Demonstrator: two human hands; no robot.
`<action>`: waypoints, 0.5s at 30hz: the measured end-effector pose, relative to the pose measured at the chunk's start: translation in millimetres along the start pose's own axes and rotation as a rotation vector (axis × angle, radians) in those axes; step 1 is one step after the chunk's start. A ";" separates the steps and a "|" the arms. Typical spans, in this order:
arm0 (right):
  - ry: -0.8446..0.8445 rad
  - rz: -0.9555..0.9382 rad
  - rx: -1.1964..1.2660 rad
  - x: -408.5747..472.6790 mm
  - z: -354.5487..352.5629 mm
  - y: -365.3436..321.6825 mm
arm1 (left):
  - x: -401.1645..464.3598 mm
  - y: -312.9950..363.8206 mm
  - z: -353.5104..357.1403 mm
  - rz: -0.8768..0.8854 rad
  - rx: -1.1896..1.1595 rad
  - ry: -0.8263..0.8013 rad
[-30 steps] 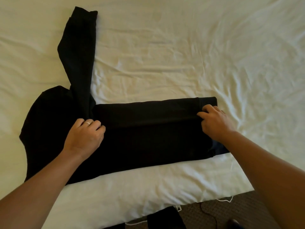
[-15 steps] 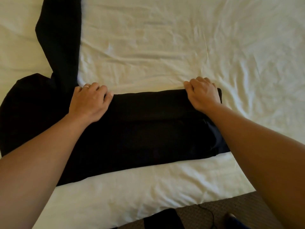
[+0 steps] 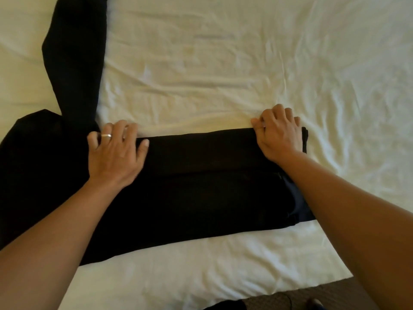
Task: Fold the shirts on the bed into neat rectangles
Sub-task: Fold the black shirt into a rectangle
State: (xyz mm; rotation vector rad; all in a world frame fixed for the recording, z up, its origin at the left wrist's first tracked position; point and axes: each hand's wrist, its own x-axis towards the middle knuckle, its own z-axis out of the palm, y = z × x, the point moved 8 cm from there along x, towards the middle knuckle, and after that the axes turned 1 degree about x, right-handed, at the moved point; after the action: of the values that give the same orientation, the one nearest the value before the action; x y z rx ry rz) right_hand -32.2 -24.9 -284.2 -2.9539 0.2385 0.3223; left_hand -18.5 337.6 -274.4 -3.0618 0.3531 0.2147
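A black long-sleeved shirt (image 3: 201, 193) lies across the white bed, its body folded into a long band. One sleeve (image 3: 76, 59) stretches away toward the far left. My left hand (image 3: 115, 153) rests flat on the band's far edge beside the sleeve, fingers spread, a ring on one finger. My right hand (image 3: 279, 135) sits on the band's far right corner. Its fingers bend over the edge, and its thumb meets the forefinger at the fabric.
A wrinkled white sheet (image 3: 245, 63) covers the bed on every side of the shirt. The near edge of the bed (image 3: 257, 289) runs along the bottom, with brown carpet (image 3: 279, 300) and a dark item (image 3: 225, 306) on the floor below.
Both hands carried the near layer of fabric away from me and laid it at the far edge. My left hand has flattened and spread its fingers. The view has moved closer.
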 end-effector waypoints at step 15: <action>-0.276 -0.291 -0.152 -77.3 53.3 -68.6 | -56.1 73.4 54.2 0.083 -0.046 -0.273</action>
State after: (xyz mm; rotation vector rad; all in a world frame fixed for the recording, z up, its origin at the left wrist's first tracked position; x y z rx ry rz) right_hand -105.5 62.1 -308.4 -2.9834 -0.2580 0.7245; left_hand -96.6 282.3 -322.6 -3.0074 0.4625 0.6450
